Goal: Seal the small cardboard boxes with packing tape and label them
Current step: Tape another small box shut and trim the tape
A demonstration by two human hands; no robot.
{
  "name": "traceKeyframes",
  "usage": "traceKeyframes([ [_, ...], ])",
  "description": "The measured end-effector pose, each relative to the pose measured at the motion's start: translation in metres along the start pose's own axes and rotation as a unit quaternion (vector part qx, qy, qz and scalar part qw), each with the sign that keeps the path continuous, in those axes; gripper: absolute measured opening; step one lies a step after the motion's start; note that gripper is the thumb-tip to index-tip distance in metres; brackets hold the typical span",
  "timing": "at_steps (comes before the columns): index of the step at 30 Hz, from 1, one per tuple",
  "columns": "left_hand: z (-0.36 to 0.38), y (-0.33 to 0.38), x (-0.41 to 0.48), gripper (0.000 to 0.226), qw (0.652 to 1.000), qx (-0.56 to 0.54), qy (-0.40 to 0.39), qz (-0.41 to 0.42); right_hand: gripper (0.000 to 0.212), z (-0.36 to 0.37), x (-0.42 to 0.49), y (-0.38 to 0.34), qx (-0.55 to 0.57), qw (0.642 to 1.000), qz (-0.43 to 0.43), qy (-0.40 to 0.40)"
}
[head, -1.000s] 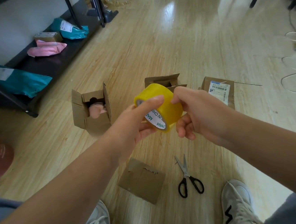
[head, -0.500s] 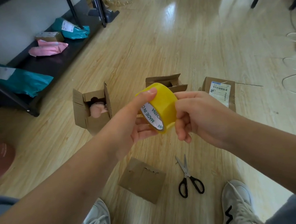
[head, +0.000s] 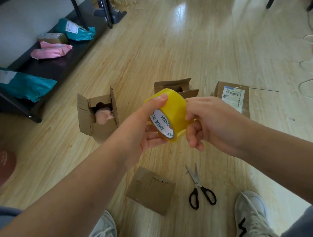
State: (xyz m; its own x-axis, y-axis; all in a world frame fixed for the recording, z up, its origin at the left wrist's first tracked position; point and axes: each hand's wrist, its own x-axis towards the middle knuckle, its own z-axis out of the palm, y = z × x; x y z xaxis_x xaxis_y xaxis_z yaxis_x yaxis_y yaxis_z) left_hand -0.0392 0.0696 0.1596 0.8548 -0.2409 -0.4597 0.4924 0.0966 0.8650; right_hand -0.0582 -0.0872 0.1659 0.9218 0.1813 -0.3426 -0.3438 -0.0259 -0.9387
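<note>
Tape roll (head: 172,109) in left hand (head: 141,133), right hand (head: 217,124) — seemingly — pinching its edge

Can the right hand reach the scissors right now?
Probably yes, once it lets go: the scissors lie on bare floor below the right hand, with nothing on them. But that hand pinches the tape roll, which the left hand holds.

Wood floor (head: 202,47): open box (head: 87,123), second open box (head: 171,84), labelled box (head: 245,108), closed box (head: 151,191), scissors (head: 197,184).
</note>
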Motion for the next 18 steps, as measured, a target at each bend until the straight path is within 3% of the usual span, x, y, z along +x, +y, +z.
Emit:
traceKeyframes([
  [8, -0.001, -0.002, 0.001, 0.028, 1.000, 0.009, -0.009, -0.003, 0.015, -0.003, -0.002, -0.002, 0.019, 1.000, 0.023, 0.000],
  [12, -0.004, -0.002, 0.004, 0.032, 1.000, 0.006, -0.020, -0.005, 0.030, -0.006, -0.001, 0.001, -0.038, 0.999, 0.012, -0.020],
  [18, -0.019, 0.000, 0.011, 0.064, 0.996, -0.028, -0.038, -0.070, 0.017, -0.011, -0.001, -0.002, -0.213, 0.977, -0.014, -0.010],
])
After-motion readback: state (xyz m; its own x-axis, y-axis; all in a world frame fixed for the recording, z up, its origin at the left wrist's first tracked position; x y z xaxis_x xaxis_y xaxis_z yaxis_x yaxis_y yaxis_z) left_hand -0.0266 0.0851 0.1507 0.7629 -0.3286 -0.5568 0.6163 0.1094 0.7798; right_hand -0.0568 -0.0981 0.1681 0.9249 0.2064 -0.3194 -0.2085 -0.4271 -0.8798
